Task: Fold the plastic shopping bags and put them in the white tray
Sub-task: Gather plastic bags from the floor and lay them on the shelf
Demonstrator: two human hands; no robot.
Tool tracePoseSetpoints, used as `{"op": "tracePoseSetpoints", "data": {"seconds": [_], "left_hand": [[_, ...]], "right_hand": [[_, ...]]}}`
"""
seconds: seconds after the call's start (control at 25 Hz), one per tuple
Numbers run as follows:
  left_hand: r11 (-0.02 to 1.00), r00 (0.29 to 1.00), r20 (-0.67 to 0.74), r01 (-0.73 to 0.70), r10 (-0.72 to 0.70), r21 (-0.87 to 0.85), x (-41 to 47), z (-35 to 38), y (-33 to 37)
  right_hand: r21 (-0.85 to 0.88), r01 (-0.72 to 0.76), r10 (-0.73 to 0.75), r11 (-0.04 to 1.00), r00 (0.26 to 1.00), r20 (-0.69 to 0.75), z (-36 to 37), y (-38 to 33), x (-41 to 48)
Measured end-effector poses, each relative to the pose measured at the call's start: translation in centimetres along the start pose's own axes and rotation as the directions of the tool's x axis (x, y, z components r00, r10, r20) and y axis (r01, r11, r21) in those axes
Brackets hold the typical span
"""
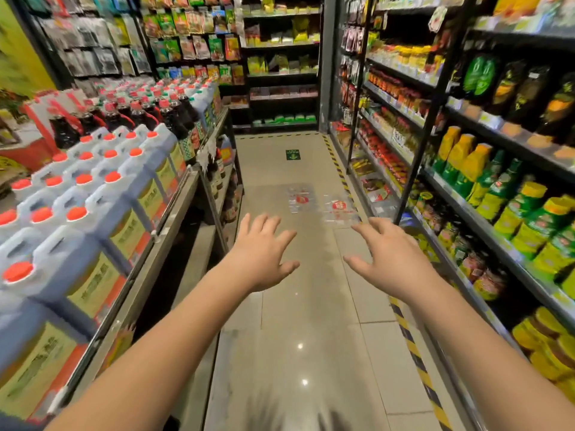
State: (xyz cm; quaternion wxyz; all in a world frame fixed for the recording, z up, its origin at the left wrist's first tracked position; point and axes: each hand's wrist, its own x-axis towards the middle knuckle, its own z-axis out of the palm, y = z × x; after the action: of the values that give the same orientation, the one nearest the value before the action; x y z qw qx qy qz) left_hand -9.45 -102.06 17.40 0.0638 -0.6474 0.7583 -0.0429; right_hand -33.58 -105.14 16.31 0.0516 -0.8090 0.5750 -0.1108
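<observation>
Two clear plastic shopping bags with red logos lie flat on the tiled aisle floor ahead: one bag [300, 200] in the middle and a second bag [339, 210] to its right. My left hand [264, 248] hovers in the air short of them, fingers spread, holding nothing. My right hand [390, 253] is stretched out beside it, also open and empty, its fingertips just below the right-hand bag in the picture. No white tray is in view.
A shelf of white jugs [93, 194] with red caps and dark bottles lines the left. Shelves of green and yellow bottles [497, 194] line the right, edged by yellow-black floor tape [413, 346]. More shelves [280, 73] close the aisle's far end.
</observation>
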Motion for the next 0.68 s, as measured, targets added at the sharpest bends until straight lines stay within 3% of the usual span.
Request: {"op": "tracePoseSetpoints", "data": {"seconds": [0.24, 0.68], "left_hand": [[0.999, 0.999, 0.005, -0.033, 0.033, 0.005, 16.6, 3.3, -3.8], [0.996, 0.995, 0.075, -0.067, 0.071, -0.058, 52.6, 5.5, -18.2]], "right_hand": [[0.001, -0.035, 0.034, 0.999, 0.999, 0.026, 4.2, 4.2, 15.0], [-0.042, -0.117, 0.122, 0.992, 0.980, 0.157, 9.6, 8.3, 51.5]]}}
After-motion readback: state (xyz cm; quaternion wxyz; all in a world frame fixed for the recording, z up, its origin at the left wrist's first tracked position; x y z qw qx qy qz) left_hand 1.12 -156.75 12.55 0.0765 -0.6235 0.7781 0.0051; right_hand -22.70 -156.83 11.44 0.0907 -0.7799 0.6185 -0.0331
